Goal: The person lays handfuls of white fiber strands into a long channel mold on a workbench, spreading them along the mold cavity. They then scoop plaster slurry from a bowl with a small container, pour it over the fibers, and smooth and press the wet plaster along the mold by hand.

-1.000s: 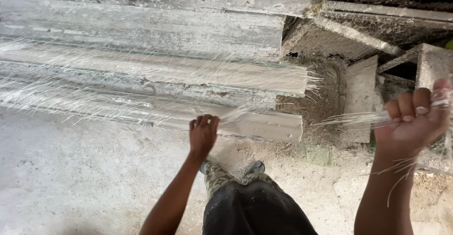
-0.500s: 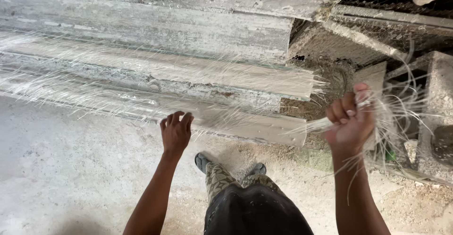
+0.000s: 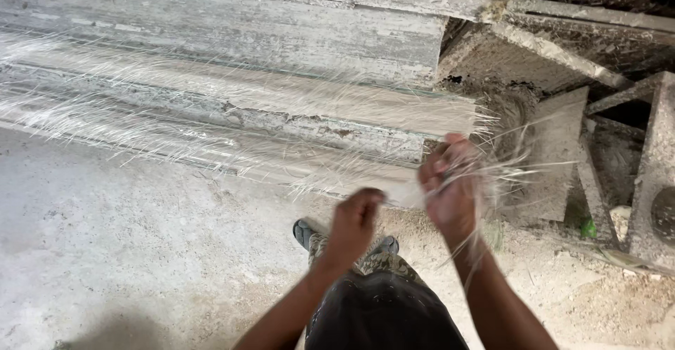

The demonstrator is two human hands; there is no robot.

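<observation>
Below long grey dusty plank stack [image 3: 232, 104], right hand [image 3: 450, 188] fisted around bundle of pale stringy fibres [image 3: 506, 170]; left hand [image 3: 355, 223] pinches bundle's near end. Part gathered; many loose white strands [image 3: 140, 121] left spread across planks.
</observation>
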